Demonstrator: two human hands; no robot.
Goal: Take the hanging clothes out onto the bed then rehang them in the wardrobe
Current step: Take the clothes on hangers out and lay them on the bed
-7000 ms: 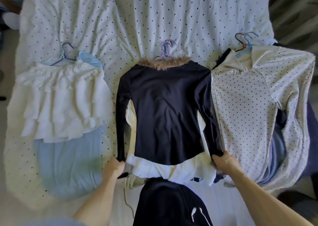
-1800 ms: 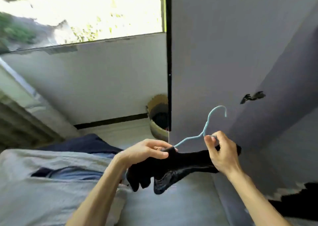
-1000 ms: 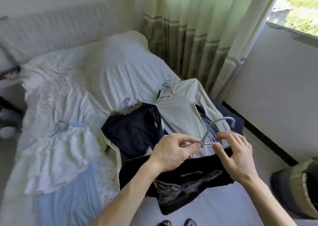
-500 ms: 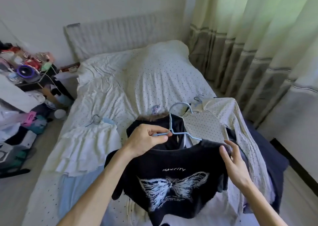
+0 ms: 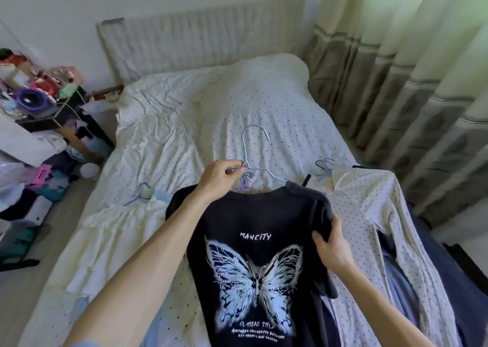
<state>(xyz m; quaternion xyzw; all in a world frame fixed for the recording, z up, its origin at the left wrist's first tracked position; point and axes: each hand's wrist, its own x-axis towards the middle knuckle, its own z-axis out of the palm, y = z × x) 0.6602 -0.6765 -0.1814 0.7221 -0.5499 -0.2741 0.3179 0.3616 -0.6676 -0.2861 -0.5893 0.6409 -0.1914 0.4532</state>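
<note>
Black cotton T-shirt [image 5: 253, 241] with a pale blue butterfly print and the word "MANCITY" is held up over the foot of the bed, low centre of the frame, hung on a thin light blue wire hanger [image 5: 244, 148]. The hanger's neck, just under the hook, is pinched by the left hand [image 5: 219, 180] between thumb and curled fingers. The shirt's right-side sleeve edge is gripped by the right hand [image 5: 331, 243], thumb folded over the bunched cloth. The hem is cut off by the bottom edge; the small print under the butterfly cannot be read. Behind lies the bed's creased white sheet with small dark dots [image 5: 264, 109]. A white ruffled garment [image 5: 113, 230] is spread at centre left and a cream dotted shirt [image 5: 369, 214] at right, each on a wire hanger. Whatever lies under the T-shirt is hidden. A dark side table [image 5: 87, 114], upper left, is heaped with small clutter too blurred to name.
</note>
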